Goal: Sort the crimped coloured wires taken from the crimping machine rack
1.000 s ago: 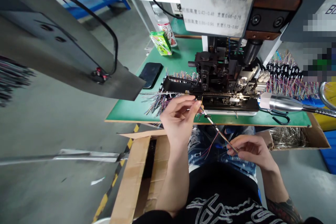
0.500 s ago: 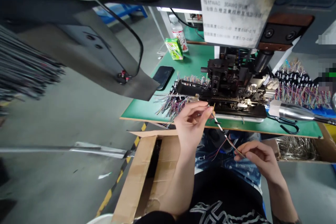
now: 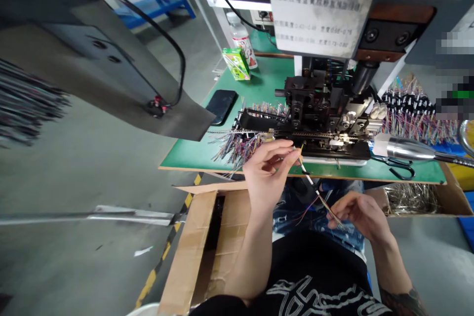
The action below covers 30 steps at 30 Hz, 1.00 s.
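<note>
A thin wire harness with white and black sleeve sections slants between my two hands, below the front of a black terminal crimping machine. My left hand pinches its upper end, where a yellow wire tip sticks up past the thumb. Lower down, my right hand curls its fingers about the loose coloured wires, whose ends fan out beside the fingertips. A few dark red and purple wires hang off to the left, apart from the right hand.
Wire bundles lie left of the machine on the green table, with more harnesses at right. Behind are a phone, a green box and a bottle. Below stand a cardboard box and a scrap-filled box.
My right hand has turned and loosened around the lower wires, whose ends now spread more. My left hand keeps its pinch. The whole view has shifted slightly.
</note>
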Available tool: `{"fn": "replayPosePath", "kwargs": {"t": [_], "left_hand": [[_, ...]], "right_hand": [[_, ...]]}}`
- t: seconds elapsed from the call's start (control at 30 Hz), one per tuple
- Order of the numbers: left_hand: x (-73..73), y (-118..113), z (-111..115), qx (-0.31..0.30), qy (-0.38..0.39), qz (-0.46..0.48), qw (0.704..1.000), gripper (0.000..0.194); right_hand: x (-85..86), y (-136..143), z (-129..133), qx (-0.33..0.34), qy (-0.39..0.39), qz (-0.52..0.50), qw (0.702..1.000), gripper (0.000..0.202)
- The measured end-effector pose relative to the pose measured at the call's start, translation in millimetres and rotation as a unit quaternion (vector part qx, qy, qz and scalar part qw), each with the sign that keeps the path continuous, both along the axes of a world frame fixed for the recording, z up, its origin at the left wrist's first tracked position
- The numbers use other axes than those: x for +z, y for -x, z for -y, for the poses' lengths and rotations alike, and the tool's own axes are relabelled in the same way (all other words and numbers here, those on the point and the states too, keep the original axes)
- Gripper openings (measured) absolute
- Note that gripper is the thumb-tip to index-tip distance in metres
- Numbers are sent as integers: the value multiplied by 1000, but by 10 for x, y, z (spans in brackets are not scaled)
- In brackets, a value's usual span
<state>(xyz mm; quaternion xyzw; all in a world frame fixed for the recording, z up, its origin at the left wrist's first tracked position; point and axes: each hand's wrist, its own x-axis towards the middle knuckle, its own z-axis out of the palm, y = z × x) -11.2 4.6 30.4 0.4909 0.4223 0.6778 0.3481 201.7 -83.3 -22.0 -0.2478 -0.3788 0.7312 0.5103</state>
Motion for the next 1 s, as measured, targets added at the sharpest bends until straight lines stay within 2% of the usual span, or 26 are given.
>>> {"fn": "replayPosePath", "kwargs": {"t": [0.2,0.43,0.83,1.0], "left_hand": [[-8,-3,-63,14,-9,-12,1000,25],[-22,1,-71,4,-17,-5,1000,20],[-21,10,-80,23,-9,-11,1000,24],[-37,11,-80,18,-9,-13,1000,25]], "right_hand": [[42,24,-25,-19,-7,75,997,11],[51,24,-27,-14,-43,100,994,15],[63,-31,-50,9,-8,56,998,9],[85,-38,-56,-1,-4,48,999,8]]}}
